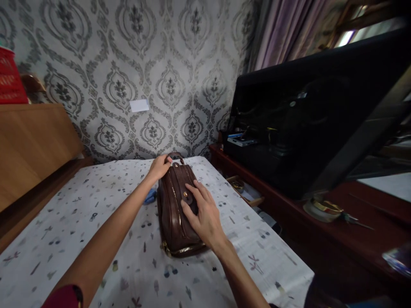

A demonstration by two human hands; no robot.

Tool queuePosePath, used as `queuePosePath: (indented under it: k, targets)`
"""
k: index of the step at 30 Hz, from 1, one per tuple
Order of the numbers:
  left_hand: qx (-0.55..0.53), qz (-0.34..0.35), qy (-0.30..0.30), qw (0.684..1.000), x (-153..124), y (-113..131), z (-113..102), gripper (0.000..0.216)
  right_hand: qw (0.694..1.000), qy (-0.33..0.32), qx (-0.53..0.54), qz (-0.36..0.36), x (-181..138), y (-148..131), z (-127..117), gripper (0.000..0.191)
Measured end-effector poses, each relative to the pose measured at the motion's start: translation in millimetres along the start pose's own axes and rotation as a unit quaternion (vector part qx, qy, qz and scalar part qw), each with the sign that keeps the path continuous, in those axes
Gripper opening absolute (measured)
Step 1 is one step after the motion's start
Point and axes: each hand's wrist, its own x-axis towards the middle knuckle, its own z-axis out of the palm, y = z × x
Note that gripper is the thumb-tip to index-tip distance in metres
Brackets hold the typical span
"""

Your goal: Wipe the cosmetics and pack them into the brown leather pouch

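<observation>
A dark brown leather handbag [176, 231] with gold zips and a gold stud on a strap lies on the white patterned sheet [125, 273]. At its far end, by the looped carry handle [176, 155], my left hand [159, 168] is closed on the bag. My right hand [205, 214] rests flat on the bag's upper face, fingers apart, beside the stud. Part of that face is hidden under the right palm. A small blue item [150, 196] lies left of the bag, partly behind my left forearm.
Wallpaper [170, 85] rises behind the bed. On the right, a large black television [289, 119] stands on a reddish-brown desk [346, 205] with a roll of tape [323, 209] and an open drawer [253, 199]. A wooden headboard-like panel [35, 141] borders the left.
</observation>
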Motion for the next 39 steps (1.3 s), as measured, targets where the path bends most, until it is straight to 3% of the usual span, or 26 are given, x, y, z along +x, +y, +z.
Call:
queuePosePath:
  k: [8,23,28,34,39]
  targets:
    - [-0.023,0.010,-0.061,0.998,23,23,24,0.014,0.998,0.065,-0.016,0.002,-27,-6,6,0.040]
    - [0.036,-0.035,-0.025,0.998,23,27,30,0.026,0.990,0.129,-0.024,-0.045,-25,-8,12,0.030]
    - [0.001,-0.001,-0.043,0.999,17,29,27,0.026,0.989,0.136,-0.028,-0.052,-25,-9,13,0.028]
    - [-0.041,0.068,-0.111,0.991,4,35,15,0.027,0.989,0.138,-0.024,-0.047,-25,-8,15,0.027]
    - [-0.044,0.071,-0.145,0.986,7,31,-1,0.032,0.990,0.133,-0.019,-0.045,-27,-4,13,0.031]
